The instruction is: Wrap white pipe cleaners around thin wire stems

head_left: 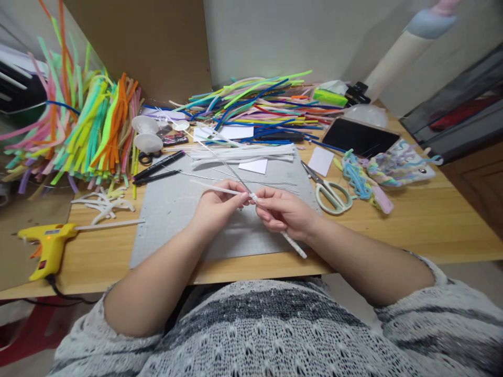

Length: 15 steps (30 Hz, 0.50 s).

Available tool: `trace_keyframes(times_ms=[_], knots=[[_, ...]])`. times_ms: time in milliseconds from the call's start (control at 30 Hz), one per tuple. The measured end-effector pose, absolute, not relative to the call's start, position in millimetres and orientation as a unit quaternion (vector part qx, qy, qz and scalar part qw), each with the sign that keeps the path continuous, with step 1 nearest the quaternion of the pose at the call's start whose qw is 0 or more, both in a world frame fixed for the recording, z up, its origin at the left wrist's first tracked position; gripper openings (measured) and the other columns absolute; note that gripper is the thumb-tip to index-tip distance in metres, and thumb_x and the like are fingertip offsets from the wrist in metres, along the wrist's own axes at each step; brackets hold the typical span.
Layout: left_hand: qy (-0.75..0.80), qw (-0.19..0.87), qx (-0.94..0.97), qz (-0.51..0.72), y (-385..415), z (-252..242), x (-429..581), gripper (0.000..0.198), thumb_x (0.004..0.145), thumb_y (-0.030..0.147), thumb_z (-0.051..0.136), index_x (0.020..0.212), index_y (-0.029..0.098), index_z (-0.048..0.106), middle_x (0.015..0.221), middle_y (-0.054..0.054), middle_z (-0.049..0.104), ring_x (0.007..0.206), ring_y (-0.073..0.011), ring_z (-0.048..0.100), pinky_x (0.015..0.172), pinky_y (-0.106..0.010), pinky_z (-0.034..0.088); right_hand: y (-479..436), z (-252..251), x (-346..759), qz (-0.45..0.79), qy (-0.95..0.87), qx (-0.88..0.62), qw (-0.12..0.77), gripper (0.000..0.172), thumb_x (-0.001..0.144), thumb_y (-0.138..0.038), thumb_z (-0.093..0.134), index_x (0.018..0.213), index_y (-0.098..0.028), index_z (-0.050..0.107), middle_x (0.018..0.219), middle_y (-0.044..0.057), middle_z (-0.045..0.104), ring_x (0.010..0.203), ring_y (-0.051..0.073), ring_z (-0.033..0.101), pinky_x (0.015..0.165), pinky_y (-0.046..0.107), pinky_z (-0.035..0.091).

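My left hand and my right hand meet over a grey cutting mat. Both pinch a white pipe cleaner where it wraps round a thin metal wire. The white stem runs left from my left fingers. A wrapped white length sticks out below my right palm toward the table edge. The wire slants up and back from the pinch point. Both hands are closed on the piece.
A yellow glue gun lies at the front left. Green-handled scissors rest right of the mat, black tools at its far left. Piles of coloured pipe cleaners fill the left and back. A dark tablet and pastel twisted pieces lie right.
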State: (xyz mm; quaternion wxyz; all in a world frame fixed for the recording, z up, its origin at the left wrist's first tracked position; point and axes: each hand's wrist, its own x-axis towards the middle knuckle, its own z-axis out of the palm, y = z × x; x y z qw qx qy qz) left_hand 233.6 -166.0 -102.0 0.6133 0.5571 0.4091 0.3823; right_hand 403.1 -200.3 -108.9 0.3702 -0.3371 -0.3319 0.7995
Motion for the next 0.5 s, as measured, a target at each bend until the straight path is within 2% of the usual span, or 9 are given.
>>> trace_keyframes(times_ms=[100, 300, 500], knots=[[0.367, 0.724, 0.445, 0.379, -165.7, -110.4, 237.9, 0.020, 0.068, 0.029, 0.070, 0.075, 0.015, 0.058, 0.064, 0.000, 0.062, 0.062, -0.0104, 0.058, 0.062, -0.024, 0.044, -199.7, -108.6, 402.8, 0.814, -0.323, -0.321, 0.360, 0.012, 0.081, -0.026, 0.056, 0.082, -0.018, 0.048, 0.050, -0.008, 0.051, 0.028, 0.001, 0.029, 0.029, 0.013, 0.012], [0.342, 0.743, 0.451, 0.356, -166.4, -112.2, 237.4, 0.018, 0.065, 0.023, 0.074, 0.073, 0.013, 0.061, 0.070, -0.001, 0.063, 0.064, -0.0084, 0.055, 0.064, -0.023, 0.043, -199.7, -108.2, 404.1, 0.843, -0.294, -0.304, 0.333, 0.013, 0.080, -0.026, 0.058, 0.082, -0.017, 0.049, 0.050, -0.009, 0.049, 0.029, 0.000, 0.026, 0.030, 0.012, 0.011], [0.305, 0.828, 0.359, 0.305, -167.5, -110.8, 235.0, 0.018, 0.060, 0.016, 0.075, 0.067, 0.015, 0.058, 0.069, 0.000, 0.061, 0.064, -0.0096, 0.057, 0.062, -0.024, 0.043, -202.0, -107.5, 403.6, 0.854, -0.286, -0.294, 0.320, 0.015, 0.079, -0.026, 0.060, 0.082, -0.016, 0.051, 0.048, -0.009, 0.048, 0.030, -0.001, 0.022, 0.030, 0.012, 0.012]])
